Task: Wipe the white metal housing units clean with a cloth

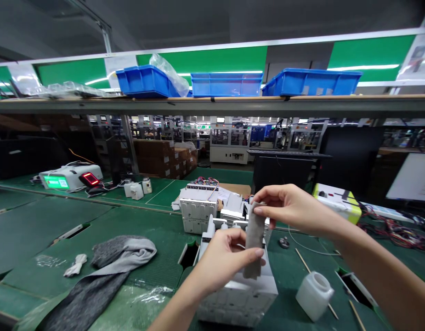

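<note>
A narrow, speckled grey felt-like strip [254, 243] stands upright above a white plastic housing [238, 299]. The left hand [222, 263] and right hand [288, 210] hold it, fingers clamped on it.

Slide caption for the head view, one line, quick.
Left hand and right hand grip a grey strip above a white modular housing on a green-matted workbench.
</note>
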The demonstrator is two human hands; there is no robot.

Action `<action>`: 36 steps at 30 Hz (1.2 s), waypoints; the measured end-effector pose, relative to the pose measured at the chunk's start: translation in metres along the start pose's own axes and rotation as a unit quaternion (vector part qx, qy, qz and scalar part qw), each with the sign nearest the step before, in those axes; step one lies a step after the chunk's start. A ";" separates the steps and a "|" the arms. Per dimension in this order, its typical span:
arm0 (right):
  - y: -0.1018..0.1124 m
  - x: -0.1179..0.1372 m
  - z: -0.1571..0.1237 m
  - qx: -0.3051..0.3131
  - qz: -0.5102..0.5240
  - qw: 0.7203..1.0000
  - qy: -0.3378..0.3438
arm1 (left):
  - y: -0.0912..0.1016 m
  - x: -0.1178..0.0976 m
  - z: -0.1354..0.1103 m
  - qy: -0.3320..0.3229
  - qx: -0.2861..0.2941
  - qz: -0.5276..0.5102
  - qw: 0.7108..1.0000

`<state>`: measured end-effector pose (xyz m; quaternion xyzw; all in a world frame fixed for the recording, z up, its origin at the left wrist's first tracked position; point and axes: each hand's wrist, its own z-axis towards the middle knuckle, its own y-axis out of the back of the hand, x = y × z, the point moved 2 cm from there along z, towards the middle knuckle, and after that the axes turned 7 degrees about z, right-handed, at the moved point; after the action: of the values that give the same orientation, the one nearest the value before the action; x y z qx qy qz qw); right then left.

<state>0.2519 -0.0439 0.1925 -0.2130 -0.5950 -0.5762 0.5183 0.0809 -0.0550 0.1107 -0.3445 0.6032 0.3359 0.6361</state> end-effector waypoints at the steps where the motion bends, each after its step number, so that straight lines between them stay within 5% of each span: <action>1: 0.000 0.000 0.000 0.001 0.003 1.000 0.000 | 0.000 0.000 0.000 0.008 -0.003 -0.015 1.000; 9: 0.003 0.003 0.005 0.000 -0.028 1.000 0.015 | 0.000 0.006 -0.002 0.065 0.042 -0.065 0.995; 15: -0.014 0.003 -0.005 -0.128 -0.198 0.962 0.137 | -0.001 0.011 0.007 0.086 -0.001 -0.169 0.982; 21: -0.041 -0.018 -0.028 -0.066 -0.298 0.926 0.223 | 0.001 0.015 0.013 0.108 -0.023 -0.269 0.957; 31: -0.054 -0.031 -0.042 -0.001 -0.288 0.940 0.183 | 0.000 0.014 0.015 0.111 -0.007 -0.356 0.928; 36: -0.050 -0.039 -0.038 -0.043 -0.248 0.953 0.167 | 0.003 0.012 0.015 0.097 0.041 -0.379 0.919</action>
<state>0.2382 -0.0771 0.1279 0.0188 -0.5087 -0.7388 0.4416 0.0873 -0.0410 0.0990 -0.5520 0.4995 0.0089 0.6677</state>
